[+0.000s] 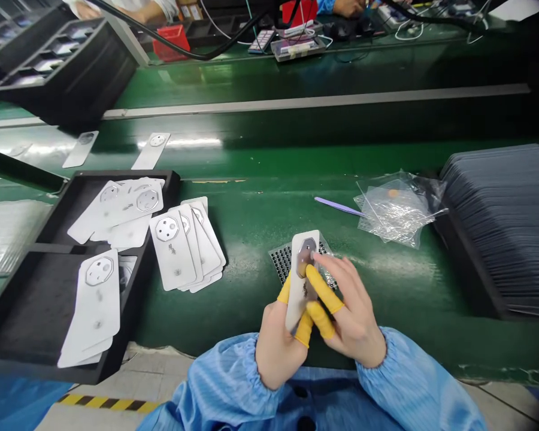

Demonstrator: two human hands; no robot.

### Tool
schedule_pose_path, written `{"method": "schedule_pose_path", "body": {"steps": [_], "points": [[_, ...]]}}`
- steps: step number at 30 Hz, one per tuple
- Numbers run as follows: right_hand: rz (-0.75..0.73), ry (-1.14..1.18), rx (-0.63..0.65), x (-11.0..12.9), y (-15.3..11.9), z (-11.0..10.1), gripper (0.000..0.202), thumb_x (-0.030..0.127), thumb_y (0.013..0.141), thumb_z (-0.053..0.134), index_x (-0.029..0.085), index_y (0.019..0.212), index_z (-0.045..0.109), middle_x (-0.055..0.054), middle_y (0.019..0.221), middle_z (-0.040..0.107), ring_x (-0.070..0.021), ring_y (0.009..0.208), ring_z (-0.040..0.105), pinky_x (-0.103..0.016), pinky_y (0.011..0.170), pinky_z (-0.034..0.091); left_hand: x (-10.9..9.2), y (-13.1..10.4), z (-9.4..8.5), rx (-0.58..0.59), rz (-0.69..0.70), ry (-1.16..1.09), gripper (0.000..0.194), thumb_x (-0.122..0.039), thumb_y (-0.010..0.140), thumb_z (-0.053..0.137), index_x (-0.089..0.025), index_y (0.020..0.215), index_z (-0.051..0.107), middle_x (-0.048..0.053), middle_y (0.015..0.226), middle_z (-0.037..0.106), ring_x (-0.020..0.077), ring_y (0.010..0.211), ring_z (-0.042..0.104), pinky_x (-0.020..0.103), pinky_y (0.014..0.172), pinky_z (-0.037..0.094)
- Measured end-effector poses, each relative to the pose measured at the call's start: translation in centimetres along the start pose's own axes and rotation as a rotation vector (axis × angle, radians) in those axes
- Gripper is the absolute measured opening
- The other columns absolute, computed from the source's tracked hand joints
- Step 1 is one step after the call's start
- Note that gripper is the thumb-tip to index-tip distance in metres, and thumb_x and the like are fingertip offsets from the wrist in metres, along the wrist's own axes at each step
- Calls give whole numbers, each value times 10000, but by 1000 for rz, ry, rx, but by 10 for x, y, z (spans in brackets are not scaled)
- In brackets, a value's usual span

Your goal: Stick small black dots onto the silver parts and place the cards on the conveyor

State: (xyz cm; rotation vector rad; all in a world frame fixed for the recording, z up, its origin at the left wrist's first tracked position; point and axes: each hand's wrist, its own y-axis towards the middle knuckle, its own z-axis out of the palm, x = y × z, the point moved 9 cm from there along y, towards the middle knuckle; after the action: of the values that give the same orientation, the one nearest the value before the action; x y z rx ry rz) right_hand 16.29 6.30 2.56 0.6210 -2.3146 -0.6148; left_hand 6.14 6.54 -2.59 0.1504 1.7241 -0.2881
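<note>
My left hand (pixel 282 344) is closed on a white phone back cover (pixel 300 299), tilted up, with an octagonal camera area near its top. Yellow finger cots cover the left thumb and a finger. My right hand (pixel 348 305) has yellow cots on its thumb and index finger. Its fingers are apart, and the index fingertip touches the cover just below the octagon. Whether a small part lies under that fingertip is hidden. Beneath the cover, a clear sheet with rows of small black rings (pixel 281 263) lies on the green bench, partly covered.
Left of my hands lies a fanned stack of white covers (pixel 175 263). A black tray (pixel 22 293) holds more covers. To the right are purple tweezers (pixel 339 206), crumpled clear film (pixel 393 209) and a bin of dark sheets (pixel 503 221). Covers (pixel 151 151) rest beyond; co-workers' hands show at the top.
</note>
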Motion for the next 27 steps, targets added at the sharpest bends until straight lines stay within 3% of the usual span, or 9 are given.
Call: {"method": "schedule_pose_path", "body": {"steps": [3, 7, 11, 14, 21, 24, 27], "points": [[67, 41, 86, 2, -3, 11, 584, 260, 891, 490, 55, 1415, 334, -255, 1433, 364, -380, 1338, 342, -615, 1004, 408, -1, 4, -3, 11, 8, -43, 622, -75, 798, 584, -287, 1363, 435, 33, 1203, 665, 205, 983, 671, 274, 841, 534], [139, 17, 94, -4, -10, 22, 607, 250, 898, 491, 87, 1446, 287, -216, 1431, 386, -352, 1347, 333, -575, 1031, 411, 6, 9, -1, 32, -32, -35, 699, -22, 758, 582, -278, 1387, 412, 23, 1110, 705, 175, 802, 689, 251, 732, 546], [142, -108, 99, -5, -8, 22, 643, 346, 925, 436, 67, 1466, 229, -243, 1449, 341, -387, 1358, 291, -610, 1018, 400, 0, 14, 0, 51, -12, -34, 688, -3, 759, 564, -295, 1367, 429, 21, 1221, 656, 208, 1014, 661, 275, 863, 524], [136, -76, 88, -1, -3, 16, 633, 305, 927, 435, 82, 1474, 209, -233, 1462, 321, -375, 1363, 292, -587, 1027, 403, -7, 13, -1, 50, 2, -63, 646, -44, 789, 581, -287, 1366, 418, 39, 1302, 603, 224, 1138, 606, 297, 955, 487], [109, 107, -72, 2, 3, -7, 519, 197, 912, 425, 144, 1424, 356, -169, 1443, 375, -333, 1301, 392, -549, 999, 439, -6, -5, -1, 1, -84, -359, 524, -200, 851, 613, -229, 1341, 431, 106, 1336, 566, 252, 1193, 574, 335, 990, 486], [73, 57, -83, 8, 4, -11, 512, 211, 913, 418, 120, 1415, 372, -184, 1437, 384, -342, 1287, 404, -546, 975, 459, -2, -12, -1, 1, -107, -316, 496, -231, 844, 626, -203, 1316, 474, 127, 1312, 579, 277, 1185, 576, 369, 998, 484], [38, -27, -4, 14, 5, -9, 544, 227, 908, 441, 82, 1424, 345, -219, 1453, 353, -376, 1299, 381, -580, 974, 448, 5, -17, -8, -25, -133, -191, 517, -264, 806, 666, -183, 1295, 520, 147, 1230, 628, 309, 1147, 592, 403, 989, 490]]}}
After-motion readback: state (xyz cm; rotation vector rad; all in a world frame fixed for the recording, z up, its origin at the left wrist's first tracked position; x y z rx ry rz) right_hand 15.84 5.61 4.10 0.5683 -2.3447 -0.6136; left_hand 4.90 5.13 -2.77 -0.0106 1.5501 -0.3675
